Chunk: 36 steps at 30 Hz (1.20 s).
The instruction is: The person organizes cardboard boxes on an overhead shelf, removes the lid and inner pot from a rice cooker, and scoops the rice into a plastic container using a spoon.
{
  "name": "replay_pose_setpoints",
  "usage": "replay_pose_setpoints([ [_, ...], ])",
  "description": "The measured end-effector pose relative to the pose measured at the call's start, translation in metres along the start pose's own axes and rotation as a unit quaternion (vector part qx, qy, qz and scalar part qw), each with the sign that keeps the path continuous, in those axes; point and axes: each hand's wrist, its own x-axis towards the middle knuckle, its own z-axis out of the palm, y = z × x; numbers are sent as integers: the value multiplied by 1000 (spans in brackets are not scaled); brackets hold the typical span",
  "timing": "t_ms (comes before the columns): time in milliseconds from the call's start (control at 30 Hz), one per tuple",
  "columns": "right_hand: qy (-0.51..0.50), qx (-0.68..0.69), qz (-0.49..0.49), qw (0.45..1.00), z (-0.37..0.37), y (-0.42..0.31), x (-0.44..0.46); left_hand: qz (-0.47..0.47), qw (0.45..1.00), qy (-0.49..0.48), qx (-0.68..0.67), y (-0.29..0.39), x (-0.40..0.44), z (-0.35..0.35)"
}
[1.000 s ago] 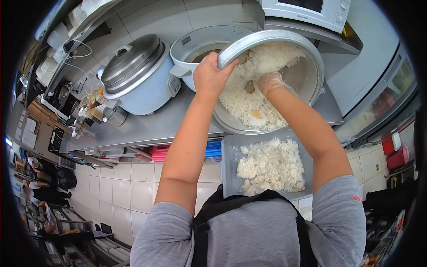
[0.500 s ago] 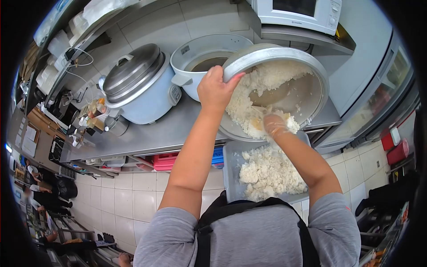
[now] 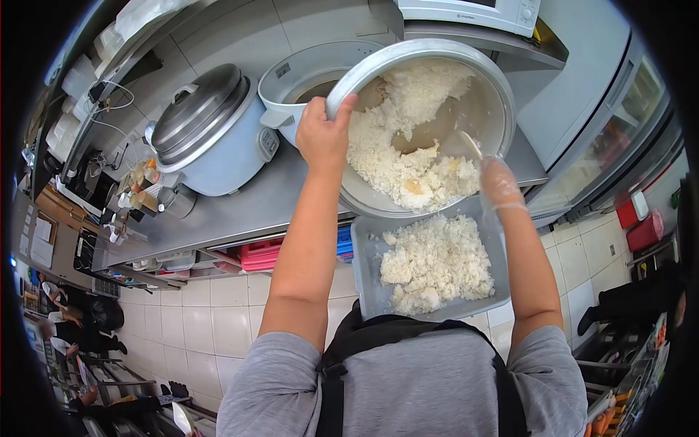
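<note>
A large metal rice pot (image 3: 421,49) is tipped toward me, with white rice (image 3: 397,124) clinging to its inner wall and heaped at its lower lip. My left hand (image 3: 324,132) grips the pot's rim on the left side. My right hand (image 3: 501,183), in a clear plastic glove, is closed on a pale rice paddle (image 3: 470,144) at the right of the pot's mouth, beside the heaped rice. Just below the pot is a grey plastic tub (image 3: 370,271) against my front, holding a pile of loose rice. The paddle's handle end is hidden in my right hand.
An open rice cooker body (image 3: 278,116) stands behind the pot. To its left, a lidded rice cooker (image 3: 218,164) sits on the steel counter (image 3: 291,197). A microwave (image 3: 473,13) is on a shelf above. A glass-door fridge (image 3: 604,146) flanks the right. People (image 3: 73,331) are at far left.
My right hand with the paddle has moved right and up, out of the heaped rice. The pot's mouth shows more rice at its lower lip. My left hand still holds the rim.
</note>
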Motion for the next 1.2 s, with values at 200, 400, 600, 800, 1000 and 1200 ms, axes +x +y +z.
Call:
replay_pose_setpoints([
  [200,-51,-80,-108,990,70,14,3,-23,997,45,-66,-20,-16,3],
  [400,49,-72,-172,981,148,-30,-45,-20,996,65,-59,-15,-31,11],
  [600,10,89,-9,996,96,-72,-112,-30,995,61,-73,-21,-35,10],
  [800,34,-80,-98,991,44,-22,-57,-57,992,59,-93,-27,-43,12],
  [1000,-7,-33,26,999,3,-18,55,-83,982,48,-163,-41,-49,16],
  [1200,-142,-97,-48,984,29,-55,123,-53,981,54,-181,-62,-57,25],
])
